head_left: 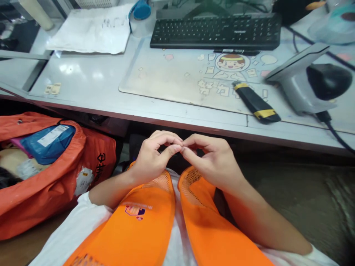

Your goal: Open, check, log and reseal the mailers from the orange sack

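Note:
My left hand (155,155) and my right hand (212,157) meet fingertip to fingertip in front of the desk edge. On each hand the thumb and fingers are pinched together. Whatever sits between the tips, if anything, is too small to make out. Below them hangs the orange vest (133,225) with mesh panels, worn open over a white shirt. Nearest on the desk lies a black and yellow utility knife (256,103), beyond my right hand and apart from it.
A grey barcode scanner (302,81) with a cable stands at right on the printed desk mat (166,81). Behind are a black keyboard (216,32), papers (90,31) and a tape roll (337,24). At left, an orange bag (94,155) holds a blue parcel (48,142).

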The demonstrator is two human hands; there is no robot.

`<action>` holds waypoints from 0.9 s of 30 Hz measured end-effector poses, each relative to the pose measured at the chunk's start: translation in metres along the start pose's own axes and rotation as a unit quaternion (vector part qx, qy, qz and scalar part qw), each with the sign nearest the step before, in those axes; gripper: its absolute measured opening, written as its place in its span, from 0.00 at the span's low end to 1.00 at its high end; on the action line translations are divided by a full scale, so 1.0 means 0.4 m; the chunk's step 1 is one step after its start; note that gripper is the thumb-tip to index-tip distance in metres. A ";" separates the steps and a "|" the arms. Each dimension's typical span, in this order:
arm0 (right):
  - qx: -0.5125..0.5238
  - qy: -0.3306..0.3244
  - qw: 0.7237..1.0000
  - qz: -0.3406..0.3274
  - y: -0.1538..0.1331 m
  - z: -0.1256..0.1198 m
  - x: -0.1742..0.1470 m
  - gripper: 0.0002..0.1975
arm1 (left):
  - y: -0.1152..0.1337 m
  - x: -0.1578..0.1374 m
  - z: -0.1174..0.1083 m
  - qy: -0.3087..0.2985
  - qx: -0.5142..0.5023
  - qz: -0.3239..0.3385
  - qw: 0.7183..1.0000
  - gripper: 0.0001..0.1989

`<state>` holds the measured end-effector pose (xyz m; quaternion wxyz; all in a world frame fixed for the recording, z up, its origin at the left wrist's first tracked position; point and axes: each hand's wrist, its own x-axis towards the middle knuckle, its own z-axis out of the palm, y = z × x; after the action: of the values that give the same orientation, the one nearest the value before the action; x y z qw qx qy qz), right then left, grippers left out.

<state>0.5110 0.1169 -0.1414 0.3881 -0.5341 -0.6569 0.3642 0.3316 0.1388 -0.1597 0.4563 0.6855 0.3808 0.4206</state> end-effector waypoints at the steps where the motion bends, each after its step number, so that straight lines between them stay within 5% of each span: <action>1: -0.005 -0.005 1.000 -0.002 0.000 0.000 0.001 0.08 | 0.008 0.003 -0.007 -0.010 0.034 0.010 0.999 0.04; 5: -0.027 -0.042 0.999 -0.006 -0.003 -0.009 0.008 0.08 | 0.035 0.016 -0.034 -0.076 0.175 0.046 0.981 0.07; 8: -0.057 -0.022 0.998 -0.012 -0.010 -0.037 0.019 0.08 | 0.030 0.029 -0.052 -0.255 0.280 0.036 0.925 0.08; 11: -0.083 0.021 0.996 -0.026 -0.005 -0.074 0.041 0.06 | 0.010 0.057 -0.075 -0.406 0.265 0.001 0.874 0.07; 14: -0.053 -0.036 0.997 -0.040 0.025 -0.098 0.083 0.06 | -0.007 0.116 -0.100 -0.288 0.098 -0.067 0.950 0.05; 16: -0.018 -0.060 0.997 -0.036 0.048 -0.105 0.124 0.06 | -0.016 0.170 -0.108 -0.184 -0.071 -0.099 0.975 0.06; 19: 0.011 -0.064 0.997 -0.028 0.055 -0.124 0.200 0.05 | -0.018 0.254 -0.102 -0.134 -0.250 -0.132 0.950 0.14; 22: 0.014 -0.079 0.997 -0.012 0.001 -0.159 0.277 0.06 | 0.023 0.330 -0.101 -0.129 -0.305 -0.174 0.927 0.15; 27: 0.037 -0.078 0.996 0.017 -0.210 -0.219 0.378 0.07 | 0.209 0.415 -0.178 -0.094 -0.314 -0.218 0.919 0.14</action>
<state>0.5351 0.2574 -0.0100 0.3485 -0.5006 -0.6619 0.4357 0.3365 0.2862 -0.0264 0.7620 0.4433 0.3246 0.3427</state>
